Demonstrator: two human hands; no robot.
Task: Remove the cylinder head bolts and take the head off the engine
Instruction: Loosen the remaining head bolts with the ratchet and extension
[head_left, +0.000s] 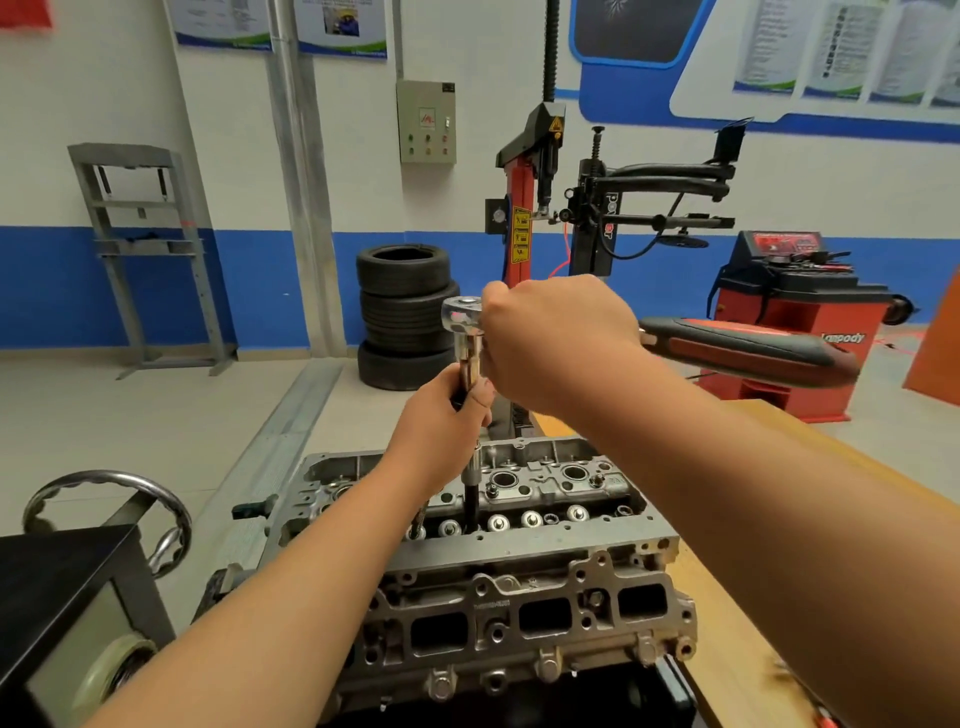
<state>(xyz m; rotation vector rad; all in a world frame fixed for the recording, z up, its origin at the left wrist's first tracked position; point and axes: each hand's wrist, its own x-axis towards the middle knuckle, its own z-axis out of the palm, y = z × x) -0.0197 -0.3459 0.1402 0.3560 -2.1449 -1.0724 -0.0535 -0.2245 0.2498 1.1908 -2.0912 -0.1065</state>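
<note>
So the cylinder head (524, 540) sits low in the middle of the view, top side up, valve gear open and the port side facing the camera. The wooden table (753, 582) runs along its right edge. Can't really tell what it's bolted to underneath, it's just dark down there.

Both arms reach forward over it. The left forearm comes up from the bottom left, wrist bent a bit, and the left grip (447, 410) is wrapped around the upper part of the extension bar (471, 488), thumb side up, fingers curled tight on the shaft. The bar stands pretty much upright and drops into a bolt hole near the front row of the head, left of centre.

The right arm comes in from the right, higher, crossing above the head. The right grip (556, 338) is closed over the ratchet (464, 314) right next to its chrome head, knuckles toward the camera. The red and black handle (748, 351) sticks out to the right past the wrist, roughly level. The two grips are close, left one just below the right.

Background: a stack of tyres (405, 317) against the blue and white wall, a tyre changer (524, 208) behind the hands, a red wheel balancer (800, 312) on the right, and a steel handwheel (109, 493) at lower left.
</note>
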